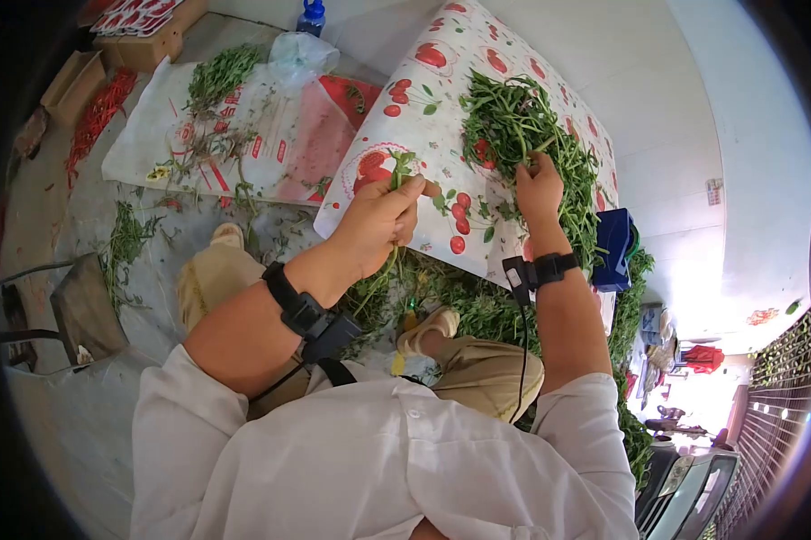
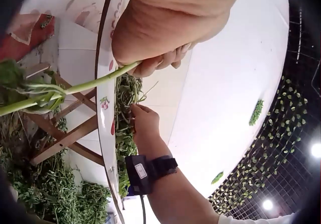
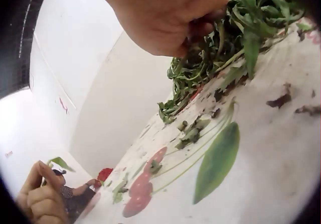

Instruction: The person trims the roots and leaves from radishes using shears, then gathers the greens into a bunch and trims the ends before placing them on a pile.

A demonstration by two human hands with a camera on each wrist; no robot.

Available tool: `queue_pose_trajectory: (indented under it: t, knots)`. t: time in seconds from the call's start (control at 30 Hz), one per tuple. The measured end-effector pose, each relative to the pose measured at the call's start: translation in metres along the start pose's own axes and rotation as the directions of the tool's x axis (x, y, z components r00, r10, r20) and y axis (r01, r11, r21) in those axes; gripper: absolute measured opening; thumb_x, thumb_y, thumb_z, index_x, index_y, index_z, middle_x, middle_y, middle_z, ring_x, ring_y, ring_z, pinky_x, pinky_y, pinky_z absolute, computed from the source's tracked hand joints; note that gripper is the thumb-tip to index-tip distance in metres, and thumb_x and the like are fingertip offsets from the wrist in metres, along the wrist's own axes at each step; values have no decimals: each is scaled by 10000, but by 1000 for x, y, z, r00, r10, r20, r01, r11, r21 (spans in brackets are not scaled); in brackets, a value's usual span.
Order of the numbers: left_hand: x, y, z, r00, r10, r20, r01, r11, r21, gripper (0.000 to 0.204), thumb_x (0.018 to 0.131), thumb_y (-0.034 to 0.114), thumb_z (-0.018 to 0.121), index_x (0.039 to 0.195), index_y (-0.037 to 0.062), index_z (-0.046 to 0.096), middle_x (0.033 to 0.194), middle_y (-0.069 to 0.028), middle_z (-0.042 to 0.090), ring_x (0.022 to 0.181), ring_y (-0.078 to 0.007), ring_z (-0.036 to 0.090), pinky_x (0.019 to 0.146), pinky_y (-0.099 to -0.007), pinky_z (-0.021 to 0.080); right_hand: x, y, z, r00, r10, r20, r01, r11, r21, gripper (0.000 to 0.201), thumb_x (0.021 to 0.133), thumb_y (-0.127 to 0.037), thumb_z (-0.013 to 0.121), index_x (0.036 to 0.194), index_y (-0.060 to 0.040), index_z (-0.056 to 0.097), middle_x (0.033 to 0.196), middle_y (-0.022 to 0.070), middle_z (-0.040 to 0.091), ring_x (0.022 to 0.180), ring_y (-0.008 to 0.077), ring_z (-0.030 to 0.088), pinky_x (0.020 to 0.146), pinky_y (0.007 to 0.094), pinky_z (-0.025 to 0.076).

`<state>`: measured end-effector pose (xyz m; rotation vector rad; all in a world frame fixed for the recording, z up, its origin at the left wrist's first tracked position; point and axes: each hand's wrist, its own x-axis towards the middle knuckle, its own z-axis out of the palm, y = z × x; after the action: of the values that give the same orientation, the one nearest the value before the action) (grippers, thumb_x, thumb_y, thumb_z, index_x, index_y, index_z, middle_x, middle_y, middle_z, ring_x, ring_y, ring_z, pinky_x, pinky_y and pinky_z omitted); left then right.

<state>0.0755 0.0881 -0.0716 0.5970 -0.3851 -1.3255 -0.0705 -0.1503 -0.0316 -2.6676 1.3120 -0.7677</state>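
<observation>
My left hand (image 1: 377, 223) grips a leafy green stem (image 2: 85, 87) near the front edge of the table. Its leafy tip stands out above the fist, and the lower stalk hangs below. My right hand (image 1: 539, 191) is at the near side of a heap of leafy greens (image 1: 504, 112) on the table. There its thumb and fingers pinch a pale green stem of the heap; in the right wrist view the fingertips are partly hidden among the leaves. The table (image 1: 423, 85) wears a white cloth printed with cherries and other red fruit.
Cut greens (image 1: 486, 306) lie thickly on the floor under the table. Flattened sacks (image 1: 270, 135) at the left hold a bunch of greens (image 1: 225, 76) and scraps. A blue box (image 1: 614, 247) stands at the table's right. Leaf bits (image 3: 193, 133) dot the cloth.
</observation>
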Motion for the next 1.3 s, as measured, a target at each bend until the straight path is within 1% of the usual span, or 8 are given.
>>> queue_pose_trajectory:
  t: [0.1, 0.23, 0.47, 0.7, 0.8, 0.93, 1.1, 1.3]
  knots:
    - [0, 0, -4, 1000, 22, 6, -22, 1000, 9, 298, 942, 275, 408, 1007, 11, 530, 494, 61, 321, 450, -55, 255, 470, -226, 242, -16, -24, -21, 999, -36, 0, 34, 953, 299, 257, 790, -41, 526, 1039, -10, 586, 651, 29, 546, 554, 99, 492, 536, 239, 407]
    - [2, -5, -6, 998, 61, -5, -60, 995, 79, 313, 938, 292, 415, 990, 10, 540, 510, 63, 341, 462, -49, 284, 474, -217, 253, -36, -29, -42, 988, 92, 125, -155, 587, 794, 174, 838, -24, 484, 958, 20, 602, 713, 19, 546, 585, 79, 493, 520, 214, 382]
    - [-2, -8, -10, 994, 108, -1, -105, 977, 185, 345, 932, 325, 427, 969, 6, 553, 525, 59, 361, 477, -39, 323, 480, -206, 274, -90, -43, -58, 974, 24, 224, -173, 715, 678, 140, 819, -16, 523, 932, 28, 593, 698, 25, 560, 635, 73, 513, 554, 206, 409]
    - [-8, -10, -10, 987, 156, -22, -145, 953, 265, 372, 928, 350, 433, 942, 2, 566, 541, 57, 367, 480, -35, 314, 477, -205, 268, -116, -59, -87, 980, -201, -11, 180, 849, 497, 132, 801, 27, 524, 912, 14, 594, 831, 18, 532, 685, 82, 490, 626, 208, 395]
    - [-8, -10, -13, 986, 167, 14, -164, 939, 301, 365, 924, 344, 445, 946, 1, 567, 554, 54, 375, 483, -37, 312, 481, -205, 273, -128, -66, -93, 975, -152, 162, 40, 838, 544, 135, 800, 40, 511, 910, 21, 589, 816, 21, 529, 719, 91, 491, 652, 208, 383]
    - [-9, -7, -15, 984, 176, 25, -177, 949, 260, 362, 919, 346, 454, 951, 4, 569, 572, 52, 379, 493, -42, 312, 485, -205, 272, -140, -69, -103, 956, -95, 279, -109, 765, 634, 174, 799, 46, 478, 927, 26, 594, 823, 48, 522, 741, 109, 513, 660, 225, 409]
    - [-11, -7, -16, 984, 175, 31, -177, 948, 264, 356, 913, 349, 469, 968, 12, 569, 588, 45, 388, 497, -48, 310, 486, -201, 266, -145, -84, -118, 938, -299, 175, -88, 285, 955, 355, 811, 27, 469, 1164, 56, 482, 947, 121, 556, 764, 189, 587, 689, 283, 491]
    - [-15, -3, -16, 968, 220, 117, -239, 955, 177, 435, 944, 408, 339, 1017, 36, 550, 595, 36, 411, 502, -50, 307, 489, -200, 268, -156, -99, -144, 970, -213, -117, 238, 743, 626, 238, 817, -5, 552, 1050, 40, 571, 912, 93, 538, 720, 139, 554, 632, 235, 466]
